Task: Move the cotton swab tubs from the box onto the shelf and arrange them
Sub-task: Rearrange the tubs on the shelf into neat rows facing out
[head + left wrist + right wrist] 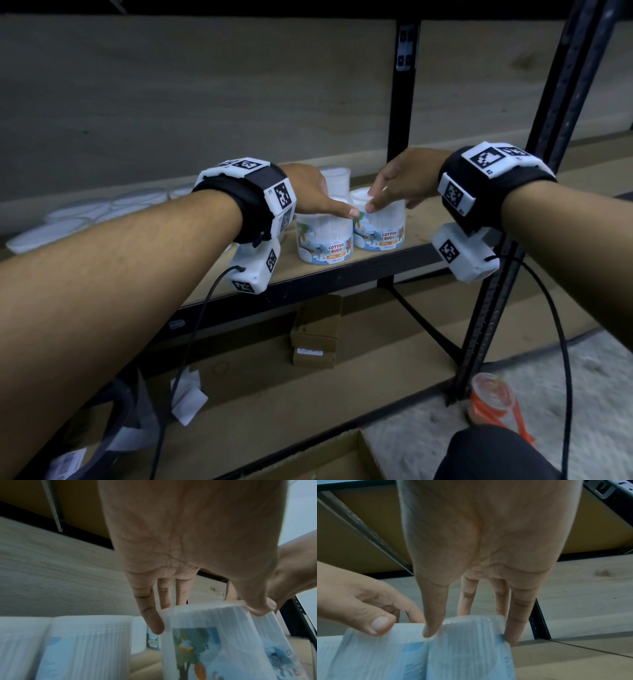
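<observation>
Two clear cotton swab tubs with cartoon "COTTON BUDS" labels stand side by side near the front edge of the wooden shelf [423, 236]. My left hand [337, 204] grips the top of the left tub [323, 240], thumb in front and fingers behind. My right hand [390, 202] grips the right tub [382, 229] the same way. In the left wrist view the left hand [207, 614] spans the left tub [205, 635]. In the right wrist view the right hand's thumb [433, 626] presses the right tub [467, 649]. The two thumbs nearly touch.
Another tub [337, 178] stands behind the pair, and several white-lidded tubs [68, 219] line the shelf to the left. A black upright post [496, 274] stands right of my right wrist. Below are small cardboard boxes [315, 329], an orange cup [489, 401] and an open box [325, 459].
</observation>
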`<state>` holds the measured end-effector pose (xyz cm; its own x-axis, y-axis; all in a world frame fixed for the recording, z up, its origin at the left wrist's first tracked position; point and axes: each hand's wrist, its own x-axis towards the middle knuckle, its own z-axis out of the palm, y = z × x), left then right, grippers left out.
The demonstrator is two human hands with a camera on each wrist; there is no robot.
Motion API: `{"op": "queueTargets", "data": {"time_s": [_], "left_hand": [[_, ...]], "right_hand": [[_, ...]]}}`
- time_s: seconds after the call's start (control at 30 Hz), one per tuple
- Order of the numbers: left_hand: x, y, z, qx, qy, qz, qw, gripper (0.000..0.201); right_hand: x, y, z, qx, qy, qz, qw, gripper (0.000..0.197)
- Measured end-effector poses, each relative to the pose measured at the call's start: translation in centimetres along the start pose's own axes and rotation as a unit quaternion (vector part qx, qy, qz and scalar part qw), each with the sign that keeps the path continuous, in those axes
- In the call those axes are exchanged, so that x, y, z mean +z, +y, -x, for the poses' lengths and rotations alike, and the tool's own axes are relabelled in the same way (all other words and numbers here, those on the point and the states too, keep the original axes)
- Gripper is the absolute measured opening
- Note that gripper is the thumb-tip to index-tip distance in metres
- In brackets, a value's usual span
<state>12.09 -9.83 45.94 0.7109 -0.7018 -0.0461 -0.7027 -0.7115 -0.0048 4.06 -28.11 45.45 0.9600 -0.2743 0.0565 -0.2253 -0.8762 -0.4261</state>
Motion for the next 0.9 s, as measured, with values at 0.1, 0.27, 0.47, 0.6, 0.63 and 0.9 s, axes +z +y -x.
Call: {"op": "queueTargets", "data": {"time_s": [0.1, 0.27, 0.47, 0.6, 0.63, 0.9], "left_hand": [[0.0, -0.1, 0.4, -0.003, 0.003, 0.005, 1.0, 0.09], [-0.7, -1.2, 1.4, -0.011, 0.038, 0.044, 0.998, 0.09], [-1.9, -5.7, 2.7, -0.041, 0.071, 0.017, 0.996, 0.078], [-2.1, -8.7, 3.9, -0.065, 0.078, 0.008, 0.995, 0.069], [-2.1, -9.4, 4.2, -0.068, 0.082, 0.008, 0.994, 0.067], [-1.4, -14.3, 5.7, -0.092, 0.083, 0.003, 0.992, 0.064]], "right_hand": [[0.0, -0.3, 0.3, -0.004, -0.011, 0.037, 0.999, 0.04], [-0.7, -1.9, 0.9, -0.023, -0.008, 0.149, 0.989, 0.055], [-0.5, -5.2, -0.1, -0.032, 0.036, 0.145, 0.988, 0.048], [0.3, -8.5, -0.5, -0.06, 0.031, 0.152, 0.986, 0.045], [0.6, -9.3, -0.5, -0.067, 0.03, 0.153, 0.986, 0.044], [3.1, -14.6, -1.7, -0.103, 0.025, 0.171, 0.98, 0.052]]}}
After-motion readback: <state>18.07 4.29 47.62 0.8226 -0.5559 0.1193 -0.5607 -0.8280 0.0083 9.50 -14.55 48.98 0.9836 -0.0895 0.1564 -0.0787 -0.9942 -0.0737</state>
